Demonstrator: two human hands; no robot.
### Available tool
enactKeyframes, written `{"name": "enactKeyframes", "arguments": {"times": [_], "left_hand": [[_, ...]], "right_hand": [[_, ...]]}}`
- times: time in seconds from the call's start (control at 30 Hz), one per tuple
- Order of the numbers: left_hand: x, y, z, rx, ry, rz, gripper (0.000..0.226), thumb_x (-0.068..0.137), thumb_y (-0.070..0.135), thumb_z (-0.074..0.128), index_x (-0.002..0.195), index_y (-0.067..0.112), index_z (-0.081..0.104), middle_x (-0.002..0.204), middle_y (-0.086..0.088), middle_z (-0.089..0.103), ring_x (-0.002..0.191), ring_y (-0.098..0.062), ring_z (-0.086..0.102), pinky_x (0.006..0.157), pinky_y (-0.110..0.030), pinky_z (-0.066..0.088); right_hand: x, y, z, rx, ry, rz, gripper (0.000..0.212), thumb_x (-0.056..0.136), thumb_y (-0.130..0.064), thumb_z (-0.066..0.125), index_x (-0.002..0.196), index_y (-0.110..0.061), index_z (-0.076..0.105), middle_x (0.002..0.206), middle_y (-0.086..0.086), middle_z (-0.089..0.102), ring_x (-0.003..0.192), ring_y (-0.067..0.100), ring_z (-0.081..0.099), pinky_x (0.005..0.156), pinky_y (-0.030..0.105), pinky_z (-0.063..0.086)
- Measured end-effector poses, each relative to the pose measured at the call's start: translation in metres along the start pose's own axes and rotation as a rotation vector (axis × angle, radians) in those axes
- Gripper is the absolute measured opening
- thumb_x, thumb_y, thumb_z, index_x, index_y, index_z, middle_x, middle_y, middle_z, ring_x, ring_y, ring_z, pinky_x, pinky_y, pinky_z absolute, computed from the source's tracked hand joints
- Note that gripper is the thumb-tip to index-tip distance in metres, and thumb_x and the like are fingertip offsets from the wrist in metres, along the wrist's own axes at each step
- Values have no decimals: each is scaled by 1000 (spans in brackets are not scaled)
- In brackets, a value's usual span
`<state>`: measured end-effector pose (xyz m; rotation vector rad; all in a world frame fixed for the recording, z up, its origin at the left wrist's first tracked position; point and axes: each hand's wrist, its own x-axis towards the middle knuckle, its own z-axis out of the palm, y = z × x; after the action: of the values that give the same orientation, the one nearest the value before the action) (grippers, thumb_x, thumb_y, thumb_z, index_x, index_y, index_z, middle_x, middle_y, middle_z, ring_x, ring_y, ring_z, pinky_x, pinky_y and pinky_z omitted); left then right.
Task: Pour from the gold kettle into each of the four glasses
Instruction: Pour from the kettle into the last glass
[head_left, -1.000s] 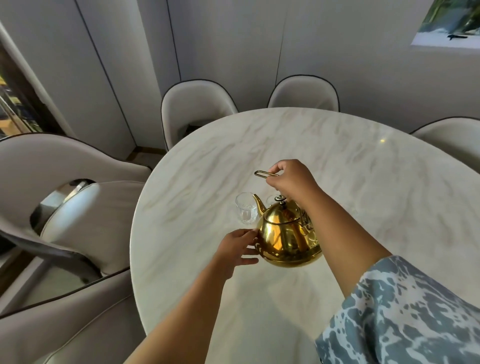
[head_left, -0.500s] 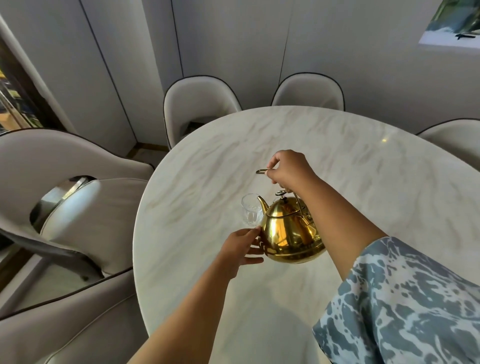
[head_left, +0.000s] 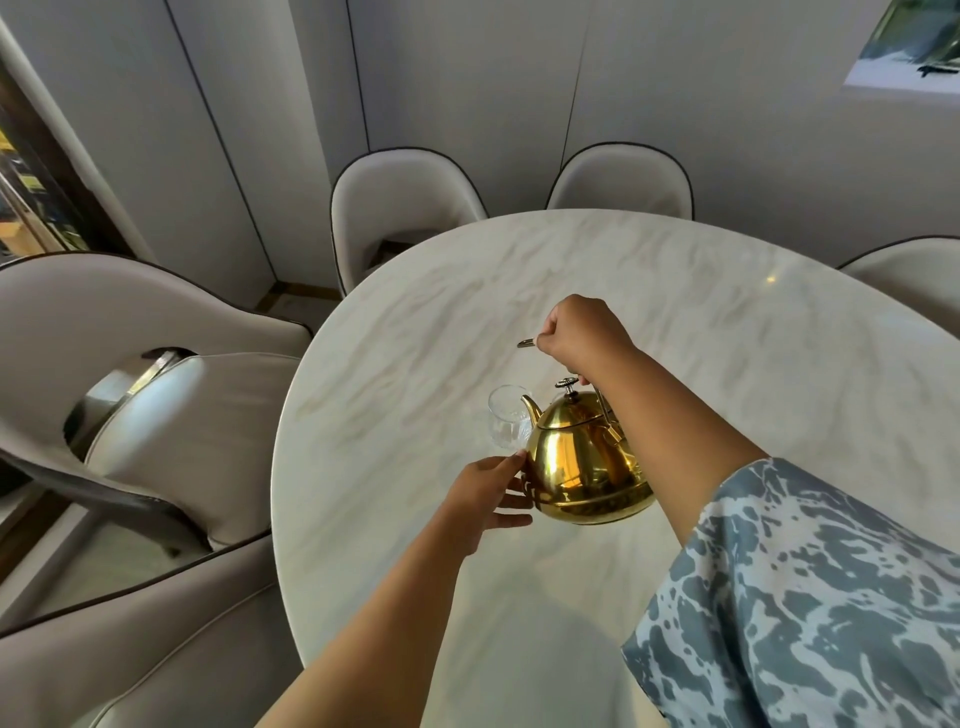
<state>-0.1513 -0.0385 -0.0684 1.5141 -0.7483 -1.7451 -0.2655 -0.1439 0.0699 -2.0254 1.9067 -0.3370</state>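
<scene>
A gold kettle (head_left: 582, 462) is held above a pale marble table (head_left: 675, 322) at the centre of the view, its spout aimed toward 10 o'clock. The right hand (head_left: 582, 332) is closed around the raised wire handle (head_left: 525, 343) over the lid, with a blue-and-white patterned sleeve (head_left: 810, 597) seen at 4 o'clock. The left hand (head_left: 485, 491) is placed against the kettle's lower side at 8 o'clock, fingers (head_left: 511, 501) spread and flat on the metal rather than wrapped around it. One clear glass (head_left: 506, 423) is seen upright on the table just beside the spout tip, at 10 o'clock of the kettle; whether the two touch cannot be told. No other glasses can be made out. Cream upholstered chairs (head_left: 400, 202) are ranged along the table's far edge, from 11 to 2 o'clock.
</scene>
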Motion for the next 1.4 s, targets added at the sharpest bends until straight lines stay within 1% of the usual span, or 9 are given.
{"name": "enactKeyframes", "arguments": {"times": [0.2,0.33,0.47,0.7,0.87,1.03,1.17,1.3,1.4], "left_hand": [[-3,-2,1,-4,-8,-2,36,95,37,57,111,6,67,95,-16,67,85,-29,67,82,-46,60],[-6,-4,0,-5,-13,-7,35,95,36,58,111,6,68,94,-16,67,84,-29,67,82,-46,60],[-10,-4,2,-1,-19,-7,35,95,36,57,111,7,68,96,-16,67,85,-28,67,81,-45,60],[-13,-3,6,-17,-28,-5,34,95,37,58,109,7,67,95,-16,67,83,-28,67,81,-45,60],[-14,-2,6,-8,-21,-1,37,95,37,57,114,6,67,95,-15,67,84,-28,67,82,-45,60],[-15,-1,6,-7,-22,3,38,95,37,57,114,6,66,94,-15,67,83,-27,67,80,-44,60],[-17,0,7,-5,-19,5,38,96,37,56,116,5,66,97,-16,67,84,-27,67,81,-44,60],[-18,1,7,-2,-19,5,38,95,37,56,115,6,66,97,-16,67,84,-28,67,80,-44,60],[-18,1,7,-2,-21,4,39,95,37,56,116,6,66,98,-16,67,85,-28,67,81,-44,60]], "right_hand": [[0,2,3,-20,18,0,25,91,-18,58,103,-1,72,93,16,74,50,22,51,72,38,59],[2,5,6,-13,14,12,25,91,-18,59,103,-1,72,84,11,70,60,26,57,74,38,60],[3,7,8,-3,11,16,26,90,-20,60,103,-1,73,94,15,75,70,27,63,72,33,57],[4,7,7,14,12,11,26,90,-21,60,103,-2,72,93,15,74,83,30,71,69,31,53],[5,8,7,13,10,22,26,90,-21,60,102,-2,72,92,15,74,77,29,67,69,30,53],[5,8,6,22,6,22,26,90,-21,61,103,-2,72,95,15,74,86,31,71,69,30,52],[4,7,5,16,4,21,26,91,-22,61,102,-1,71,87,12,69,79,29,66,67,29,49],[5,7,4,20,3,11,27,91,-22,61,104,-1,71,99,14,73,90,30,70,75,32,54],[6,6,4,13,-2,5,27,91,-22,61,105,-2,71,97,13,72,85,29,68,72,30,52]]}}
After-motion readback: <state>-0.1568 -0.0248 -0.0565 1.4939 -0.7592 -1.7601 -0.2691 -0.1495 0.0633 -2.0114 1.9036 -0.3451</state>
